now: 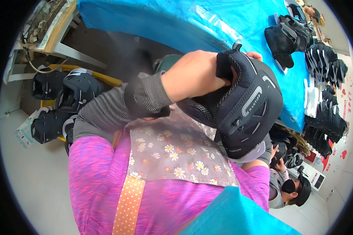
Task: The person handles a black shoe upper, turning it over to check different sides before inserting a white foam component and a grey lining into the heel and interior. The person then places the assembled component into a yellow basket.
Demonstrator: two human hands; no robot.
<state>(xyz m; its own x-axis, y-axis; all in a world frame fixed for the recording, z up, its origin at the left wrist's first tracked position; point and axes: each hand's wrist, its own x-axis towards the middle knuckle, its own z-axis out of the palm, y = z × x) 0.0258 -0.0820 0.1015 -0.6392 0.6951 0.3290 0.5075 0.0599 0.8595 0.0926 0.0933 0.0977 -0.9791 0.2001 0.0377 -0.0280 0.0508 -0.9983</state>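
A black padded boot [259,105] with pale trim, white markings and a mesh-lined collar is held up before my chest, its opening toward the left. My left hand [198,72] reaches in from the left, closed on the collar with part of it inside the opening. Fingertips show past the boot's far side; they look like the same hand's. On the right, my forearm passes beneath the boot, and a bit of wrist [252,164] shows; my right hand's fingers are hidden behind the boot. A flowered grey apron [176,152] lies just below.
Ahead is a blue-covered table [153,23], with several black boots [282,39] at its right. More boots [78,88] sit in a yellow-framed holder [102,76] on the left. Rows of boots [325,117] stand far right, near a masked co-worker [296,192]. Blue fabric [231,217] fills the lower edge.
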